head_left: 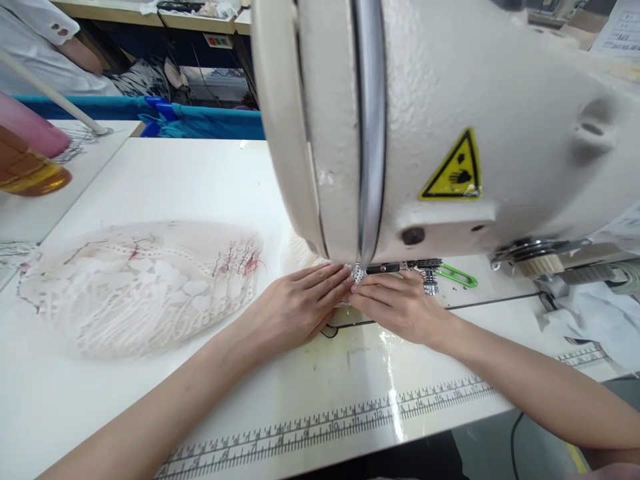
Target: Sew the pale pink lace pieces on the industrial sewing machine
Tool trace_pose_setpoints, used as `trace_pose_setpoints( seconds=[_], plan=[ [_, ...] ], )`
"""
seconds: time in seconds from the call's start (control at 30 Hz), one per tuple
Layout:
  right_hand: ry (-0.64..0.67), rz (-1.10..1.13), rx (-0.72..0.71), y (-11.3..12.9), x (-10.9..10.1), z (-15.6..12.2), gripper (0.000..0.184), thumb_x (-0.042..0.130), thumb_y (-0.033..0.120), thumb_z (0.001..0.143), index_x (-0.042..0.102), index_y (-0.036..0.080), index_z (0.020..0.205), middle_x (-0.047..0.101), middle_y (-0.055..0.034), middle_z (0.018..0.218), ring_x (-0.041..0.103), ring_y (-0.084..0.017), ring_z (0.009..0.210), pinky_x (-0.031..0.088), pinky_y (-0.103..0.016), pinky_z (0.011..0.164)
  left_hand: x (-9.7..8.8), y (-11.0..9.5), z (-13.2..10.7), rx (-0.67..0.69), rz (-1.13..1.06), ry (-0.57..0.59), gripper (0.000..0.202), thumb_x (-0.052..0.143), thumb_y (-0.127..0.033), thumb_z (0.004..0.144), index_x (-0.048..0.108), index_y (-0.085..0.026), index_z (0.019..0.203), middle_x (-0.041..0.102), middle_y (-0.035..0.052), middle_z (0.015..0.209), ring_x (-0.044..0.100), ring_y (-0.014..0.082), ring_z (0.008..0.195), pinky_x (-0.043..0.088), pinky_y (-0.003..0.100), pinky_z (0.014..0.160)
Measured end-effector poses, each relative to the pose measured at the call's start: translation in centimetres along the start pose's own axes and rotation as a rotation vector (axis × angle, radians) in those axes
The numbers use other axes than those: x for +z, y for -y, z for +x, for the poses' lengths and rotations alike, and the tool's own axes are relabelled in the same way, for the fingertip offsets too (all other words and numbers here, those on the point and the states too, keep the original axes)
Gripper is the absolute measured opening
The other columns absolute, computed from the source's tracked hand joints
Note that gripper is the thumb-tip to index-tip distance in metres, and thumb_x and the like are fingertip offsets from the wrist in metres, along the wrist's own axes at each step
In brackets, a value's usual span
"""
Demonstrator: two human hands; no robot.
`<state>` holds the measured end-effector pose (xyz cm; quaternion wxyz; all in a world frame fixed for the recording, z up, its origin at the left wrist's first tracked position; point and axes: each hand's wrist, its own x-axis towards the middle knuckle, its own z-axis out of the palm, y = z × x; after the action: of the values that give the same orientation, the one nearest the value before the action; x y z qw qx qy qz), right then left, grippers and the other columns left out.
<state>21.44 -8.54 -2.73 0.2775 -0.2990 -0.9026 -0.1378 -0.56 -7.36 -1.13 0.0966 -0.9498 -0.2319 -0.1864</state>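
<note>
A cream sewing machine head [325, 133] hangs over the work, its needle area and presser foot [359, 272] low between my hands. My left hand [305, 300] lies with its fingers stretched out flat, pressing white lace fabric [295, 253] just left of the foot. Most of that fabric is hidden by the hand and the machine. On the foot's right side, my right hand [395, 303] has its fingers bent and held together, their tips at the lace edge by the needle. Its thumb is partly hidden.
A sheer lace piece [150, 293] with loose red and dark threads lies at left on the white table [200, 177]. A ruler strip [330, 427] runs along the front edge. A green tool [457, 275], thread cones [30, 167] and white cloth [593, 320] lie around. Another person's arm [83, 55] shows behind.
</note>
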Motion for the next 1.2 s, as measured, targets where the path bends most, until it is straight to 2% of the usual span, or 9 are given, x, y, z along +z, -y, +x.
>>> trace_pose_setpoints(
  seconds=[0.13,0.37,0.67,0.87,1.03,1.2],
  plan=[
    [0.053,0.061,-0.009,-0.3,0.2,-0.2,0.027,0.052,-0.001,0.083,0.064,0.02,0.095,0.074,0.0065,0.095,0.064,-0.008,0.091,0.047,-0.023,0.08,-0.1,-0.2,0.2,-0.01,0.043,0.019,0.035,0.039,-0.014,0.094,0.063,-0.009,0.119,0.067,0.0101,0.118,0.063,0.0226,0.112,0.053,0.037,0.099],
    [0.102,0.172,0.012,-0.7,0.6,-0.6,0.032,0.054,-0.001,0.082,0.066,0.022,0.1,0.072,-0.0005,0.105,0.062,-0.013,0.101,0.045,-0.026,0.086,0.3,-0.7,0.1,-0.074,0.07,0.044,0.035,0.04,-0.016,0.094,0.063,-0.011,0.12,0.068,0.0106,0.117,0.062,0.0243,0.114,0.054,0.039,0.098],
    [0.174,0.151,-0.011,-1.4,-0.1,-0.2,0.026,0.046,0.004,0.091,0.064,0.021,0.099,0.071,-0.0002,0.105,0.061,-0.011,0.097,0.047,-0.026,0.079,0.4,-1.6,0.8,-0.104,0.152,0.014,0.031,0.044,-0.016,0.092,0.066,-0.005,0.113,0.068,0.0142,0.116,0.065,0.027,0.108,0.056,0.04,0.093],
    [0.105,0.125,-0.015,-2.0,-0.1,-0.4,0.022,0.046,0.007,0.091,0.064,0.019,0.098,0.072,0.0,0.106,0.064,-0.013,0.095,0.05,-0.028,0.077,0.4,-1.9,1.0,-0.143,0.145,0.014,0.031,0.047,-0.018,0.092,0.065,-0.007,0.114,0.068,0.0131,0.116,0.065,0.0264,0.108,0.056,0.04,0.094],
    [0.072,0.074,0.12,-2.0,0.1,-0.8,0.024,0.052,0.011,0.088,0.067,0.028,0.096,0.072,0.0038,0.099,0.063,-0.015,0.09,0.05,-0.032,0.083,0.4,-2.2,1.1,-0.131,0.183,0.01,0.031,0.048,-0.02,0.092,0.066,-0.005,0.113,0.068,0.0141,0.115,0.067,0.0263,0.105,0.056,0.039,0.093],
    [0.147,0.265,0.318,-2.0,-0.8,-0.3,0.027,0.05,0.017,0.09,0.068,0.034,0.099,0.07,0.0055,0.096,0.062,-0.016,0.095,0.053,-0.031,0.08,0.4,-2.3,1.3,-0.124,0.193,0.005,0.033,0.046,-0.024,0.095,0.064,-0.006,0.115,0.068,0.0141,0.115,0.067,0.0258,0.103,0.057,0.04,0.092]
  ],
)
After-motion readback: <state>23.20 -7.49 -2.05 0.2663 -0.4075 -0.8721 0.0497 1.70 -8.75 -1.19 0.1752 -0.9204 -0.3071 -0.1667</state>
